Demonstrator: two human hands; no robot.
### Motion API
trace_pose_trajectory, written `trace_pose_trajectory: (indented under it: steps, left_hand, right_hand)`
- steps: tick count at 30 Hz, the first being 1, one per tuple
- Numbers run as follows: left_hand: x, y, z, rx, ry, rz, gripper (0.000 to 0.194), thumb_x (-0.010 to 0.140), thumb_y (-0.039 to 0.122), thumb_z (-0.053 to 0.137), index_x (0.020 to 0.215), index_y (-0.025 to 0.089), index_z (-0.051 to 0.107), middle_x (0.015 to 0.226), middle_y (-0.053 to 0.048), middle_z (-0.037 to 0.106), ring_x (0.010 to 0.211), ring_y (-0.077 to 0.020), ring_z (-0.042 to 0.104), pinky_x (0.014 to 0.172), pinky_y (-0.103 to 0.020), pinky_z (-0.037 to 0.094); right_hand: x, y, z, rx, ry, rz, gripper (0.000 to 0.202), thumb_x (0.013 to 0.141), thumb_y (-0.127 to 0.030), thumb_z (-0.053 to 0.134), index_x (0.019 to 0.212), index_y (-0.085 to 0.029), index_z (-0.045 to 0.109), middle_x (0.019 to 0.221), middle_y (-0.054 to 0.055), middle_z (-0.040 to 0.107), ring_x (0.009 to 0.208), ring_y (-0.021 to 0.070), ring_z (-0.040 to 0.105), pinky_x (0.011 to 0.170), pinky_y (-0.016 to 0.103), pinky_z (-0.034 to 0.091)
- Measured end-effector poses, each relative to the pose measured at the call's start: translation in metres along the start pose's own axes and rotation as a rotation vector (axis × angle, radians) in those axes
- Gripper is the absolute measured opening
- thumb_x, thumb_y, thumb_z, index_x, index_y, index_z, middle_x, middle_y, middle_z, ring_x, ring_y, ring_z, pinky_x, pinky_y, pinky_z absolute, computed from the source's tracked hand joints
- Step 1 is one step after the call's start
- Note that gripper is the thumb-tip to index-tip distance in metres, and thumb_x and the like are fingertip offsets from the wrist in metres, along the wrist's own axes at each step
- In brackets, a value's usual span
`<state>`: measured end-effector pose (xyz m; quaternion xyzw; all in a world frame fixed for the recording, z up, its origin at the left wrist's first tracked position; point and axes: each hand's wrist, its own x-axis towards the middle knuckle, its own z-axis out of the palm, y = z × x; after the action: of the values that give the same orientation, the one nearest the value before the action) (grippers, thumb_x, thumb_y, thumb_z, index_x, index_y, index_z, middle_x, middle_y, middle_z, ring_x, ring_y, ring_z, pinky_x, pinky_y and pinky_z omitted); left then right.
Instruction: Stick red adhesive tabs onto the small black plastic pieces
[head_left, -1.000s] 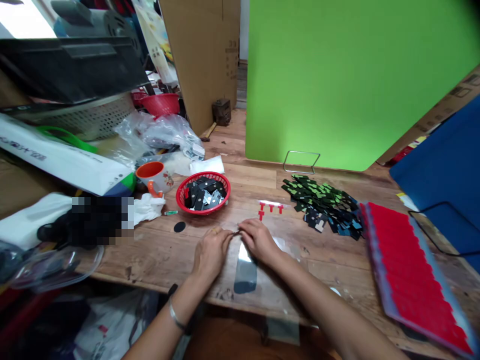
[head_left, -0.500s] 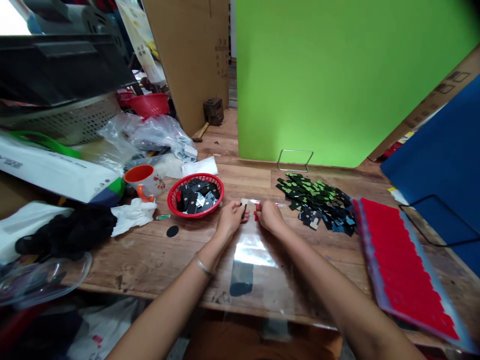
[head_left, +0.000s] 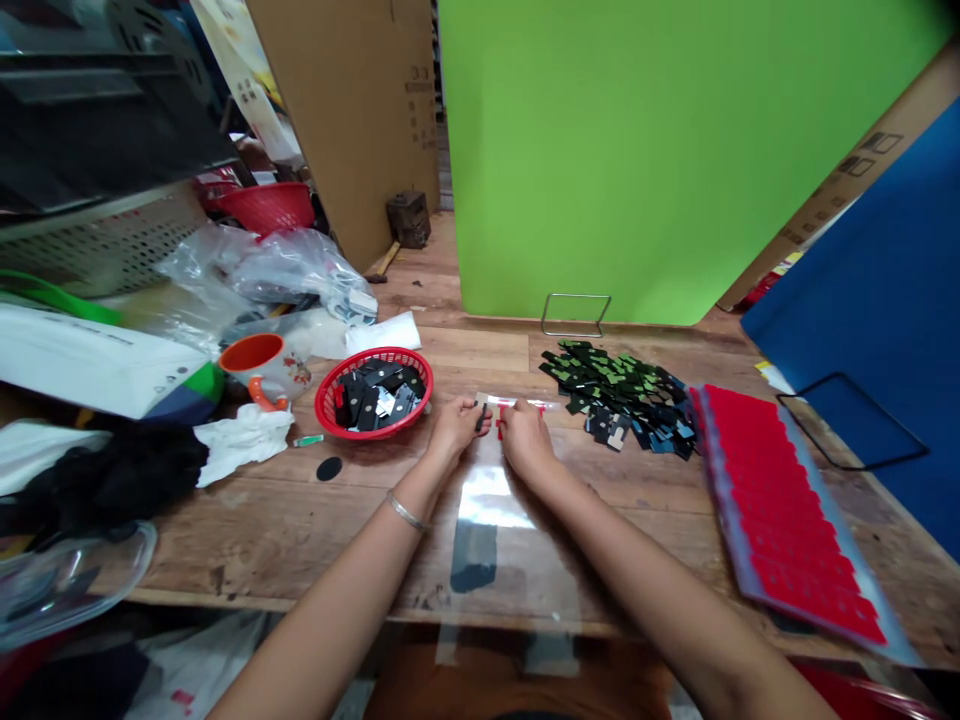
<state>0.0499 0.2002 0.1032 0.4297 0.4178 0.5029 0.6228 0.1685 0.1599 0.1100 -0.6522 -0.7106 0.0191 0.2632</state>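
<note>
Over the clear plastic sheet (head_left: 517,575) on the wooden table, my two hands are close together. My left hand (head_left: 451,428) is closed on a small black piece (head_left: 481,416), held between thumb and fingers. Right beside it, my right hand (head_left: 527,438) is pinched at a small red piece (head_left: 500,428), mostly covered by the fingers. To the left stands a red basket (head_left: 373,436) filled with flat black pieces, some with round silvery dots. A loose pile of dark flat pieces (head_left: 616,384) lies to the right of my hands.
At the right lies a stack of red pieces on a clear sheet (head_left: 787,500). A floral mug (head_left: 287,376), crumpled tissue (head_left: 247,443) and black disc (head_left: 329,468) are on the left. A green board (head_left: 600,150) stands behind, with a wire stand (head_left: 576,316) before it.
The whole view has shifted, so the table's things sit slightly further left. My right hand has come a little closer to my left. Both hands keep their grip.
</note>
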Motion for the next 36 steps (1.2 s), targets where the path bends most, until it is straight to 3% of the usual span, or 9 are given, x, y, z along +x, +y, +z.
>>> trace_pose_trajectory:
  steps: [6, 10, 19, 24, 30, 36]
  left_hand:
    - [0.001, 0.003, 0.001, 0.013, 0.007, -0.022, 0.012, 0.076, 0.011, 0.062, 0.068, 0.011, 0.053, 0.060, -0.004, 0.065, 0.049, -0.0094, 0.060, 0.055, -0.022, 0.051]
    - [0.002, 0.001, 0.002, 0.030, 0.017, -0.018, 0.011, 0.077, 0.008, 0.059, 0.068, 0.011, 0.054, 0.059, -0.003, 0.065, 0.048, -0.0082, 0.060, 0.054, -0.020, 0.050]
    - [-0.005, 0.008, 0.004, 0.011, 0.044, 0.014, 0.013, 0.076, 0.013, 0.064, 0.070, 0.011, 0.053, 0.058, -0.002, 0.064, 0.047, -0.0078, 0.059, 0.055, -0.021, 0.051]
    - [-0.052, 0.012, 0.002, -0.018, -0.029, -0.002, 0.012, 0.075, 0.017, 0.065, 0.082, 0.010, 0.057, 0.071, -0.007, 0.069, 0.056, -0.0115, 0.064, 0.058, -0.024, 0.054]
    - [-0.122, -0.025, 0.011, -0.199, -0.215, -0.280, 0.029, 0.066, 0.006, 0.069, 0.093, 0.011, 0.059, 0.083, -0.010, 0.070, 0.068, -0.0144, 0.068, 0.071, -0.026, 0.056]
    - [-0.133, -0.042, 0.018, -0.216, -0.169, -0.326, 0.032, 0.065, 0.001, 0.067, 0.093, 0.012, 0.059, 0.078, -0.007, 0.070, 0.067, -0.0150, 0.068, 0.067, -0.025, 0.056]
  right_hand:
    - [0.004, -0.002, -0.003, 0.065, 0.053, 0.043, 0.014, 0.072, -0.006, 0.051, 0.076, -0.013, 0.061, 0.088, 0.014, 0.057, 0.085, 0.0244, 0.051, 0.074, 0.033, 0.038]
    - [0.000, 0.002, -0.007, 0.213, 0.105, 0.012, 0.010, 0.069, -0.008, 0.050, 0.071, -0.016, 0.056, 0.081, 0.007, 0.056, 0.082, 0.0205, 0.050, 0.076, 0.031, 0.039]
    - [-0.031, 0.022, -0.029, 0.712, 0.203, 0.118, 0.009, 0.074, -0.027, 0.051, 0.075, -0.018, 0.049, 0.065, -0.001, 0.057, 0.057, 0.0121, 0.053, 0.054, 0.023, 0.043]
    - [-0.078, 0.016, -0.044, 1.084, 0.154, 0.316, 0.018, 0.064, -0.025, 0.066, 0.069, -0.018, 0.051, 0.060, -0.003, 0.057, 0.052, 0.0104, 0.051, 0.047, 0.020, 0.039]
    - [-0.120, 0.013, -0.037, 1.077, 0.152, 0.311, 0.015, 0.068, -0.023, 0.065, 0.074, -0.018, 0.052, 0.067, -0.002, 0.058, 0.059, 0.0109, 0.053, 0.054, 0.021, 0.042]
    - [-0.135, 0.012, -0.026, 0.967, 0.161, 0.259, 0.014, 0.073, -0.024, 0.061, 0.079, -0.019, 0.050, 0.071, -0.002, 0.056, 0.058, 0.0107, 0.051, 0.052, 0.021, 0.041]
